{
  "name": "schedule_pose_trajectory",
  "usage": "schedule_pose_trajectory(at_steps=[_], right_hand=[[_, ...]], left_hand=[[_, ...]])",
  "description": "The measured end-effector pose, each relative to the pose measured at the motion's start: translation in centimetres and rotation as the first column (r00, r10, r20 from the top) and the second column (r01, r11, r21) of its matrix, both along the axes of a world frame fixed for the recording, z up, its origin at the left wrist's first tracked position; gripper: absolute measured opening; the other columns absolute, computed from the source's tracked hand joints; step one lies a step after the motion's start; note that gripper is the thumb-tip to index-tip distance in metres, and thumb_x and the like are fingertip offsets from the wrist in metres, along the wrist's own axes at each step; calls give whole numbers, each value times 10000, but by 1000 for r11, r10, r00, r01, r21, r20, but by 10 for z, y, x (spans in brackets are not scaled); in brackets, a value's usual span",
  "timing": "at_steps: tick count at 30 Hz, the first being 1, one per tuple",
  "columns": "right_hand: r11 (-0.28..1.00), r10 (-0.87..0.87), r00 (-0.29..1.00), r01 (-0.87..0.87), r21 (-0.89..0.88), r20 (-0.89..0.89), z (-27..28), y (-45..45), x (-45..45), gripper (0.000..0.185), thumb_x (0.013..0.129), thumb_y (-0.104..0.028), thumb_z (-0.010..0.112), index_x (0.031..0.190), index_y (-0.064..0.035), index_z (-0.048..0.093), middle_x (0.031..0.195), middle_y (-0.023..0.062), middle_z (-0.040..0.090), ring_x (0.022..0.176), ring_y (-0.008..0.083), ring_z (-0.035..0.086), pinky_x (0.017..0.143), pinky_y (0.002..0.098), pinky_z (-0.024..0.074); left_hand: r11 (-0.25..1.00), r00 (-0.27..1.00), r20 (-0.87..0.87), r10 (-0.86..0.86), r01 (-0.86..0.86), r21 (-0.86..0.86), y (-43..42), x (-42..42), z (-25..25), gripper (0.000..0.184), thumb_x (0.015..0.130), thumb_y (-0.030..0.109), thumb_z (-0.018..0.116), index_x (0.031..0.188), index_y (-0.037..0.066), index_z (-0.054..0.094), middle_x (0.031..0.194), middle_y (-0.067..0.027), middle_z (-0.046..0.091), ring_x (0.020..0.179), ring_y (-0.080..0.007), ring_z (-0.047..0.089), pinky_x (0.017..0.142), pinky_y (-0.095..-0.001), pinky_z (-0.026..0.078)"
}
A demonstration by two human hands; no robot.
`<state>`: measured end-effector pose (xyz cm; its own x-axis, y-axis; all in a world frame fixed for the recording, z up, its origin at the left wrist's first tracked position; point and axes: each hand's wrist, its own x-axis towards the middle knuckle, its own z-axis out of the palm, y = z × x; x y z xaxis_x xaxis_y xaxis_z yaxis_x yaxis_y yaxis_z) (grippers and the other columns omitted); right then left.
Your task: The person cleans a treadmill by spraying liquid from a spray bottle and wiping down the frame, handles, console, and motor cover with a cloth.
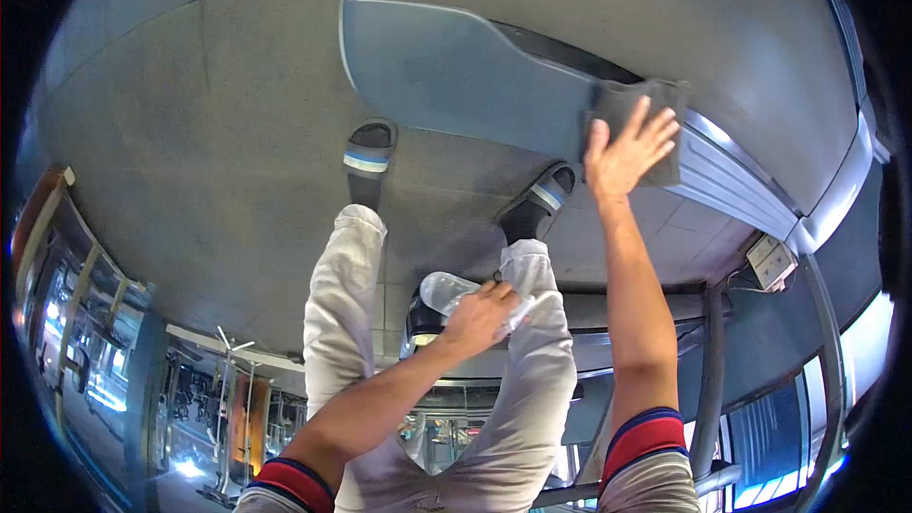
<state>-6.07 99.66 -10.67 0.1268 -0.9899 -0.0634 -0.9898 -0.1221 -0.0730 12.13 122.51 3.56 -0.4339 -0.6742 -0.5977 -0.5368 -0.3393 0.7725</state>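
Fingers (662, 125) of the right hand (619, 160) are spread apart, the thumb held out to one side, the palm down on a dark grey cloth (668, 103). The cloth is roughly square, with slightly rumpled edges, and it lies where a long blue-grey panel (456, 66) meets a silver ribbed rail (736, 179). The panel stretches out beyond the feet, low in front of the person. It has a smooth, matte-looking face, a rounded, broad far-left end with a pale edge, and a wavy upper outline that narrows toward the cloth. A darker strip shows behind that outline.

Nearer the body, the left hand (482, 321) curls around a clear plastic bottle (443, 292), its fingers bent and close together. The bottle lies tilted in front of the right trouser leg (540, 309), its rounded end pointing toward the upper left. Its walls are see-through and catch the light; what it holds, if anything, cannot be made out.

Both feet wear dark socks and dark slide sandals (367, 162) with blue and white bands, set on a grey floor (218, 161). To the right, a pale box (770, 260) with cables sits near dark metal bars (711, 370).
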Motion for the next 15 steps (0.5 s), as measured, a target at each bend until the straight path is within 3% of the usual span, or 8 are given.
schedule_pose_trajectory(at_steps=[5, 6, 8, 9, 11, 12, 14, 15], right_hand=[[932, 258, 953, -288, 220, 156, 16, 3, 191, 844, 873, -575, 629, 1536, -133, 349, 1609, 346, 97, 1480, 571, 22, 1134, 729, 28], [936, 255, 946, -294, 195, 200, 13, -2, 230, 799, 882, -572, 619, 1527, -168, 376, 1602, 342, 138, 1476, 574, 48, 1129, 737, 50], [913, 365, 885, -401, 74, 288, 2, -13, 292, 762, 889, -576, 610, 1512, -187, 407, 1584, 312, 224, 1470, 546, 141, 1128, 739, 107], [897, 414, 879, -439, 61, 236, 8, -16, 316, 670, 920, -522, 597, 1491, -202, 455, 1595, 212, 297, 1490, 467, 182, 1157, 687, 150], [763, 644, 765, -641, 79, -16, 10, -11, 336, 600, 960, -483, 553, 1479, -189, 483, 1602, 146, 319, 1492, 437, 202, 1165, 664, 166], [743, 653, 741, -667, 55, 159, 4, -9, 329, 570, 982, -466, 524, 1471, -175, 497, 1612, 102, 313, 1496, 416, 204, 1170, 648, 178], [736, 648, 731, -673, 75, 214, 8, 6, 291, 657, 919, -530, 597, 1502, -264, 455, 1636, 91, 264, 1504, 420, 176, 1163, 653, 175], [744, 621, 745, -658, 115, 244, 8, 20, 262, 736, 865, -586, 637, 1525, -375, 390, 1652, 79, 225, 1512, 436, 130, 1154, 679, 145]], left_hand=[[994, 993, -48, -111, 112, 18, -3, 1, 8, 512, 772, 264, 786, 1201, 66, 589, 1214, -112, 574, 1099, -257, 586, 901, -387, 543], [999, 998, -63, -24, 22, -38, -5, 3, 7, 350, 941, 340, 636, 1124, 42, 635, 1203, -161, 633, 1089, -318, 639, 748, -406, 595], [985, 985, -97, 145, -134, 111, 0, 5, 4, 288, 924, 271, 636, 1102, 44, 647, 1128, -150, 660, 1048, -312, 658, 720, -406, 596], [967, 969, -120, 217, -196, 166, 7, -1, -2, 255, 905, 242, 636, 1067, 46, 657, 1067, -139, 670, 1005, -302, 664, 694, -409, 594], [909, 918, -156, 366, -316, 273, 22, -12, -15, 191, 867, 185, 637, 998, 51, 676, 946, -119, 692, 919, -282, 677, 641, -415, 591], [827, 834, -175, 523, -447, 341, 20, -8, -16, 193, 864, 193, 640, 984, 48, 677, 945, -117, 692, 911, -281, 674, 646, -415, 593], [988, 997, 36, -74, 68, 137, -30, 22, 3, 255, 885, 225, 618, 1026, 15, 654, 1064, -126, 674, 937, -283, 658, 748, -386, 597], [992, 999, 11, -46, 44, 116, -30, 24, 3, 270, 851, 209, 658, 1042, 19, 645, 1082, -131, 652, 983, -295, 642, 762, -392, 593]])
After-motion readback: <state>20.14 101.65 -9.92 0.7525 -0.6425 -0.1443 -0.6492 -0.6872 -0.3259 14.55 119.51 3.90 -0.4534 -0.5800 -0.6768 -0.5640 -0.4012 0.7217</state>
